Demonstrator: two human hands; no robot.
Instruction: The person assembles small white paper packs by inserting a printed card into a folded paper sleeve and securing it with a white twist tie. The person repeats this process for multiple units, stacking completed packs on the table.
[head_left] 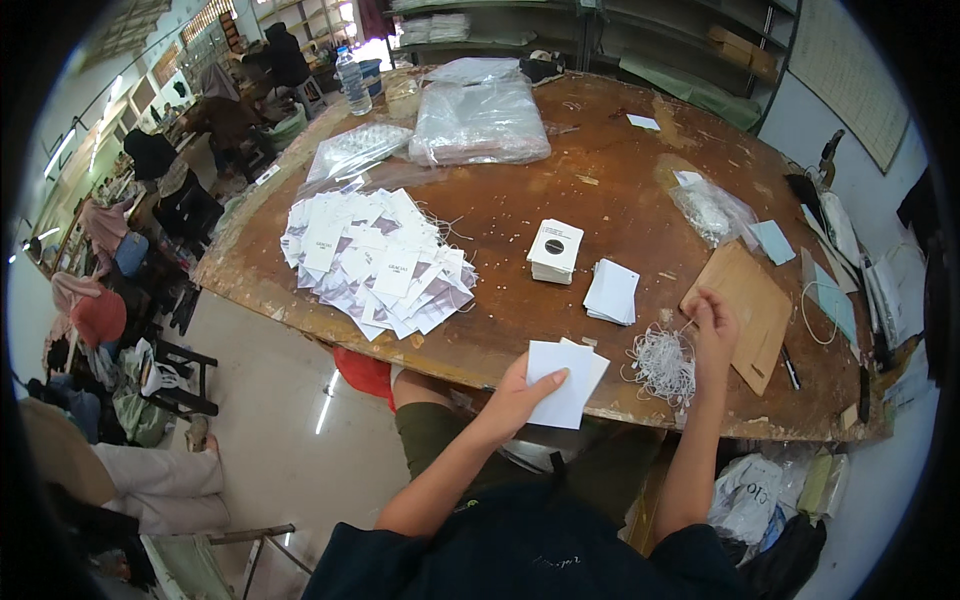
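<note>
My left hand (517, 397) holds a small fan of white paper tags (566, 379) at the near edge of the worn wooden table (560, 200). My right hand (714, 325) pinches a thin white string above a tangled bundle of white strings (662, 364). Two small stacks of white tags lie just beyond: one with a dark round mark on top (555, 250), one plain (611, 291). A wide heap of strung tags (375, 262) is spread on the table's left part.
A brown board (745, 310) lies right of the strings. Clear plastic bags (480, 120) and a water bottle (353, 82) stand at the far side. Another plastic bag (710, 210), light blue cards and cords sit at right. Seated people fill the left.
</note>
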